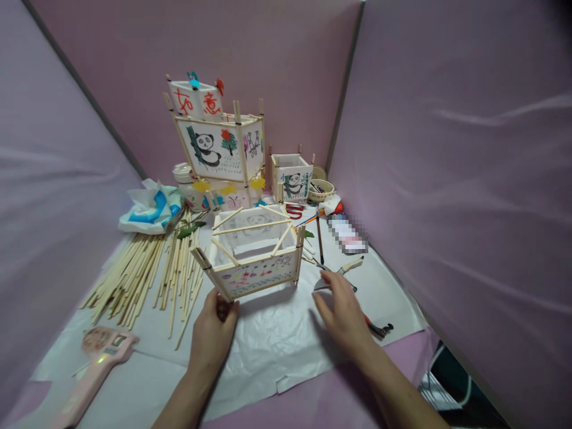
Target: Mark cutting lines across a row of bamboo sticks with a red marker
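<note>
A box-shaped lantern of thin wooden sticks and white drawn-on panels is tilted in front of me. My left hand grips its near lower left corner, fingers closed around the stick end. Its top is open, with sticks laid across the corners and one bar spanning the middle. To the right of the lantern, apart from it, my right hand is open with thumb and fingers spread. Beneath those fingers lies a tool with a curved metal blade, partly hidden. Close by is a pale-handled tool.
Behind stands a tiered lantern with panda drawings, and a smaller panda lantern to its right. Bundles of sticks and a tissue pack lie left. A pink handheld device, a phone and red-handled pliers lie around.
</note>
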`<state>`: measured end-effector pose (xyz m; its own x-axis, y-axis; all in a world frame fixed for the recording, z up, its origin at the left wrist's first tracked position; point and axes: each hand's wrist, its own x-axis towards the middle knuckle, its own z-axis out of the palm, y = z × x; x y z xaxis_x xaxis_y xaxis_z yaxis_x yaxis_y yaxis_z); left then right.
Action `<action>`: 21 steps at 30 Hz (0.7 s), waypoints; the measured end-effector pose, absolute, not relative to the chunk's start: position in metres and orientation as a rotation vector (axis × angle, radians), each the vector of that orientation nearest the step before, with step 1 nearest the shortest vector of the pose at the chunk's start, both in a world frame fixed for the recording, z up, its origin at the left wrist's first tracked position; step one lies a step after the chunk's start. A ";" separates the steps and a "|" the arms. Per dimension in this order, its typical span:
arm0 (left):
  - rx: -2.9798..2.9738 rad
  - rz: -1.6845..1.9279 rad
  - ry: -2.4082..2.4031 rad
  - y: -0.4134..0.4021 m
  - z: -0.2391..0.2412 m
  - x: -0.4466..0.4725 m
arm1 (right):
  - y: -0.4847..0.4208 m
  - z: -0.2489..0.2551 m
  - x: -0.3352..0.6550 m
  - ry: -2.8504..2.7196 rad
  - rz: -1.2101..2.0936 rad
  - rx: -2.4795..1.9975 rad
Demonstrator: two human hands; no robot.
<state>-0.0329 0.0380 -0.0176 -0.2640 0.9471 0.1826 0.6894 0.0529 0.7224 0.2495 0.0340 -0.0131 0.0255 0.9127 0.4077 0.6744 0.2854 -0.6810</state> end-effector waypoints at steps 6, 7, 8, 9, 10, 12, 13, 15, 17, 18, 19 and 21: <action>1.659 1.026 2.036 0.034 -0.014 -0.028 | 0.034 -0.006 0.290 -1.712 0.270 -1.578; 1.653 1.026 2.036 0.033 -0.013 -0.027 | 0.035 -0.006 0.288 -1.725 0.303 -1.557; 1.647 1.022 2.034 0.033 -0.013 -0.027 | 0.037 -0.006 0.284 -1.740 0.343 -1.526; 1.640 1.012 2.035 0.032 -0.013 -0.026 | 0.040 -0.007 0.278 -1.754 0.386 -1.489; 1.635 0.998 2.040 0.031 -0.012 -0.026 | 0.042 -0.007 0.271 -1.769 0.432 -1.448; 1.636 0.983 2.057 0.030 -0.011 -0.027 | 0.048 -0.008 0.255 -1.792 0.522 -1.364; 1.640 0.991 2.064 0.030 -0.011 -0.028 | 0.051 -0.009 0.247 -1.800 0.563 -1.328; 1.640 1.045 2.062 0.030 -0.011 -0.029 | 0.057 -0.011 0.233 -1.812 0.636 -1.273; 1.620 1.125 2.023 0.031 -0.012 -0.030 | 0.062 -0.011 0.221 -1.821 0.697 -1.229; 1.607 1.162 1.985 0.031 -0.013 -0.030 | 0.064 -0.011 0.216 -1.826 0.723 -1.204; 1.598 1.193 1.936 0.031 -0.015 -0.031 | 0.066 -0.010 0.211 -1.827 0.740 -1.178; 1.593 1.235 1.828 0.031 -0.017 -0.031 | 0.069 -0.003 0.205 -1.811 0.741 -1.129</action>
